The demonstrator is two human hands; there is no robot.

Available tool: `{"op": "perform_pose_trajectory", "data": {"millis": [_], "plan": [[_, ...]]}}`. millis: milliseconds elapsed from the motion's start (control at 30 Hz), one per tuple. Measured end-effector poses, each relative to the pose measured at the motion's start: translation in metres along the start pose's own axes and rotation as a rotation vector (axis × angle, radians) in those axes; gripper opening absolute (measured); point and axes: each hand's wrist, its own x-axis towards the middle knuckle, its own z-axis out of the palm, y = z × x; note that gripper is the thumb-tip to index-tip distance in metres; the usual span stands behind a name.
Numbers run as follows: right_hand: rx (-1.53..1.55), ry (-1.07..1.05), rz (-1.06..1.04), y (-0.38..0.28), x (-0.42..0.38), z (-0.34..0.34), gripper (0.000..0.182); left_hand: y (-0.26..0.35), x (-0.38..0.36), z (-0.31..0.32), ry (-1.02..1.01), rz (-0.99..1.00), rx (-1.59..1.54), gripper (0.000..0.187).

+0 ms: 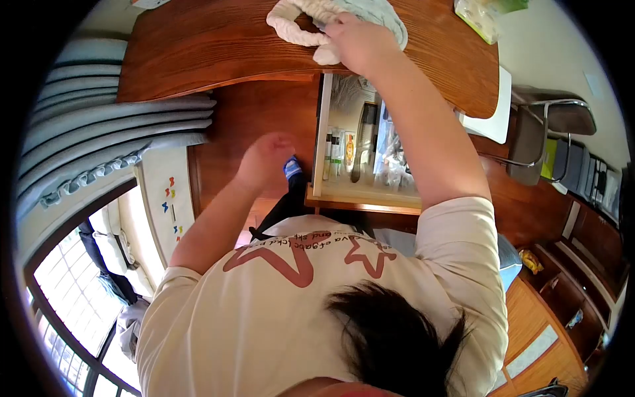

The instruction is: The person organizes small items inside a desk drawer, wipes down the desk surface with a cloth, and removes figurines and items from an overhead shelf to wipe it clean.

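At the far edge of the wooden desk, my right hand (362, 45) is closed, with its fingertips pinched beside a cream plaited cloth loop (293, 30). Something small and grey shows at those fingertips, too little visible to name. A pale blue-green cloth (382, 12) lies partly behind this hand. My left hand (268, 159) hangs in the air left of the open drawer (314, 193), touching nothing visible. Its fingers look curled but are smeared by motion. Inside the drawer are a long dark-handled item (366, 135), a small orange-labelled packet (349, 147) and clear plastic packets (395, 155).
The curved wooden desk (211, 43) spans the top, with a green-and-white package (477, 18) at its right. The drawer sticks out toward my body below my right forearm. Grey-blue curtain folds (126, 122) hang at left. A metal-framed chair (572, 118) stands right.
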Motion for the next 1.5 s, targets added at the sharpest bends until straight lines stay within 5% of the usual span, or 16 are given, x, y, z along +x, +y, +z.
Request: {"op": "perform_pose_trajectory", "data": {"millis": [33, 167, 233, 300, 333, 367, 533, 600, 667, 767, 867, 1033, 1133, 1267, 1333, 1500], "plan": [[0.232, 0.124, -0.072, -0.017, -0.031, -0.06, 0.053, -0.001, 0.009, -0.004, 0.008, 0.084, -0.128, 0.043], [0.368, 0.25, -0.01, -0.025, -0.099, -0.071, 0.048, 0.062, 0.005, -0.008, 0.006, 0.107, -0.322, 0.043], [0.435, 0.276, -0.062, -0.028, -0.15, -0.063, 0.048, 0.075, 0.009, -0.001, -0.1, 0.339, -0.833, 0.057], [0.443, 0.128, -0.068, -0.037, -0.199, -0.021, 0.049, 0.096, 0.028, 0.013, -0.23, 0.196, -0.925, 0.059], [0.444, -0.028, -0.025, -0.041, -0.227, 0.012, 0.05, 0.101, 0.045, 0.028, -0.274, 0.186, -0.83, 0.06], [0.485, -0.027, 0.035, -0.044, -0.244, 0.039, 0.052, 0.097, 0.054, 0.047, -0.041, 0.127, -0.655, 0.058], [0.597, -0.011, 0.289, -0.052, -0.274, 0.116, 0.056, 0.073, 0.091, 0.087, -0.06, 0.206, 0.157, 0.059], [0.49, -0.188, 0.283, -0.056, -0.28, 0.128, 0.053, 0.07, 0.082, 0.093, 0.23, 0.408, 0.907, 0.059], [0.53, -0.233, 0.284, -0.058, -0.29, 0.133, 0.055, 0.065, 0.082, 0.093, 0.173, 0.413, 0.972, 0.054], [0.534, -0.287, 0.255, -0.058, -0.311, 0.137, 0.059, 0.042, 0.066, 0.101, -0.098, 0.954, 1.173, 0.049], [0.511, -0.265, 0.206, -0.052, -0.329, 0.133, 0.061, 0.035, 0.065, 0.113, -0.471, 0.71, 1.629, 0.048], [0.383, -0.227, 0.311, -0.013, -0.369, 0.135, 0.068, 0.027, 0.028, 0.123, -0.212, 0.887, 1.4, 0.048], [0.154, -0.251, 0.459, 0.015, -0.389, 0.143, 0.077, 0.026, -0.006, 0.113, -0.727, 0.934, 1.326, 0.066], [0.211, -0.341, 0.502, 0.038, -0.383, 0.107, 0.08, 0.001, -0.005, 0.108, -0.651, 0.976, 1.408, 0.073], [0.156, -0.293, 0.427, 0.046, -0.376, 0.107, 0.083, 0.011, -0.005, 0.11, -0.697, 0.758, 1.463, 0.069], [0.101, -0.24, 0.384, 0.064, -0.355, 0.115, 0.087, 0.031, 0.01, 0.108, -0.592, 0.656, 1.51, 0.07]]}}
